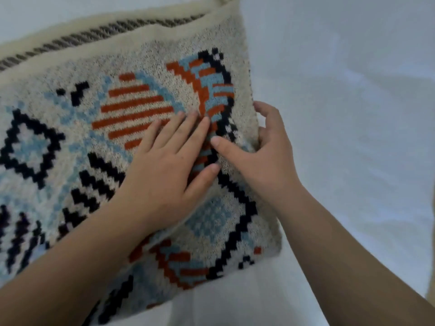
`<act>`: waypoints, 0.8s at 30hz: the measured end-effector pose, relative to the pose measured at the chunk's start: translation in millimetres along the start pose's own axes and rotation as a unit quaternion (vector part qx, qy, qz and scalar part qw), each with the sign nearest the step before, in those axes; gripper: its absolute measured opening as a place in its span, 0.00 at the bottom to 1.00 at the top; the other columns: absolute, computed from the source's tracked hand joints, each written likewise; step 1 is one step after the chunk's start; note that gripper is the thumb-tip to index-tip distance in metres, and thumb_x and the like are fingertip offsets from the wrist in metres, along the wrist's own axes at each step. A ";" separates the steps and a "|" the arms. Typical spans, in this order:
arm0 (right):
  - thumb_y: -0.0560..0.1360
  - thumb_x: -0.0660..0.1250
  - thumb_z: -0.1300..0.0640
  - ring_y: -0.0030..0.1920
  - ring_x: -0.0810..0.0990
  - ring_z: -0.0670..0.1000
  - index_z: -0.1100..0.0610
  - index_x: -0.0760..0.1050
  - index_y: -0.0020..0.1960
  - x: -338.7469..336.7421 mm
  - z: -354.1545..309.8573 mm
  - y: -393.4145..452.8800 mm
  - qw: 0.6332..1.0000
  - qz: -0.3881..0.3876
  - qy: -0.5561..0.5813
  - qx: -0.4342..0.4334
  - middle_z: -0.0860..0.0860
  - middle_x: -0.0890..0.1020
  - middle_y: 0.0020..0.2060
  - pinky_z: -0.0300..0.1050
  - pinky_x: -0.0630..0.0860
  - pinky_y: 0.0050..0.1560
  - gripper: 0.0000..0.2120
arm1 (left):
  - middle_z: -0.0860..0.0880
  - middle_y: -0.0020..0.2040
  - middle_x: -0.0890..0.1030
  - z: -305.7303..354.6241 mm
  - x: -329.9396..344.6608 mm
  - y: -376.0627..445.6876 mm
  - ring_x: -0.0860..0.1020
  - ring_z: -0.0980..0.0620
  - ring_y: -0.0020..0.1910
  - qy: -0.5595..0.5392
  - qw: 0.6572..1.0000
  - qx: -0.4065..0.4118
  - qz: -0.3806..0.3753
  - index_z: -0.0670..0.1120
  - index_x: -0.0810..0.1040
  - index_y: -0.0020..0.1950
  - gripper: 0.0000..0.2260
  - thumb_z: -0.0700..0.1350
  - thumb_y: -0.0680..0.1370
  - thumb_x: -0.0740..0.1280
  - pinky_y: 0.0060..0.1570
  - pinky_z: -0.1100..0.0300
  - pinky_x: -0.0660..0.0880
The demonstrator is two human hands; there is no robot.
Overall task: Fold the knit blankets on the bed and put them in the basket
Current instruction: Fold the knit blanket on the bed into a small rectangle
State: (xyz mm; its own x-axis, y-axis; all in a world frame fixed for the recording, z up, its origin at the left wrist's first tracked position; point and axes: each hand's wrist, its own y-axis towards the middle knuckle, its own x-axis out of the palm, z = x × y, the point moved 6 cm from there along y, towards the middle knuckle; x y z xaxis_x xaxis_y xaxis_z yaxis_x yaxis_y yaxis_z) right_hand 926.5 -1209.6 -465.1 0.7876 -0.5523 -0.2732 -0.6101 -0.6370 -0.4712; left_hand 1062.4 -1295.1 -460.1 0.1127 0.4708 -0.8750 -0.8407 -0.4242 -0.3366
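Note:
A folded knit blanket [98, 118], beige with orange, light-blue and black pixel patterns, lies on the white bed and fills the left and centre of the head view. My left hand [169, 161] presses flat on top of it with straight fingers, near its right side. My right hand [263, 149] grips the blanket's right edge, thumb on top and fingers curled round the fold. Under the far edge shows a cream knit layer [98, 36] with a dark twisted stripe. No basket is in view.
White bed sheet [353, 114] spreads to the right of and in front of the blanket. A sliver of tan floor or furniture [430, 295] shows at the lower right edge.

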 end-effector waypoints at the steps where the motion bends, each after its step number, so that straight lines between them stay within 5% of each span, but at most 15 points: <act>1: 0.68 0.80 0.50 0.50 0.85 0.43 0.45 0.65 0.66 -3.4 2.7 -6.6 1.000 -0.002 0.023 0.001 0.47 0.83 0.55 0.46 0.83 0.49 0.33 | 0.47 0.82 0.51 1.5 1.7 -0.9 0.48 0.48 0.81 0.010 1.000 -0.003 -0.007 0.48 0.49 0.82 0.34 0.65 0.81 0.41 0.78 0.44 0.47; 9: 0.69 0.78 0.58 0.53 0.84 0.48 0.44 0.64 0.68 -10.9 40.6 -53.4 0.996 -0.055 0.046 0.046 0.48 0.83 0.58 0.53 0.83 0.51 0.35 | 0.48 0.82 0.46 6.6 -3.7 -10.2 0.43 0.48 0.81 0.011 0.999 -0.033 -0.009 0.50 0.42 0.82 0.32 0.64 0.81 0.38 0.79 0.47 0.42; 16: 0.67 0.80 0.53 0.46 0.85 0.42 0.46 0.74 0.55 -19.6 76.3 -104.1 0.991 -0.033 0.017 0.130 0.43 0.85 0.47 0.49 0.84 0.48 0.21 | 0.43 0.79 0.61 61.9 59.2 -92.0 0.56 0.42 0.79 0.094 0.988 0.117 -0.036 0.45 0.62 0.79 0.30 0.61 0.81 0.51 0.77 0.40 0.50; 24: 0.69 0.78 0.62 0.47 0.85 0.44 0.49 0.76 0.57 -22.4 97.8 -161.0 0.991 -0.054 0.044 0.116 0.45 0.86 0.47 0.43 0.82 0.46 0.20 | 0.46 0.82 0.50 62.8 88.5 -104.0 0.46 0.47 0.81 -0.004 0.994 0.102 -0.031 0.44 0.52 0.82 0.34 0.63 0.82 0.49 0.78 0.47 0.43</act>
State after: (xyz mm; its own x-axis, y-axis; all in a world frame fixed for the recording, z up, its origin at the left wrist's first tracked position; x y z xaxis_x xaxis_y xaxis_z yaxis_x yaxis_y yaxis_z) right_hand 1015.6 -1042.1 -465.1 0.8305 -0.5390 -0.1407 -0.4782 -0.5603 -0.6763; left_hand 1126.6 -1160.8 -480.6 0.1642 0.4980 -0.8515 -0.9224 -0.2284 -0.3115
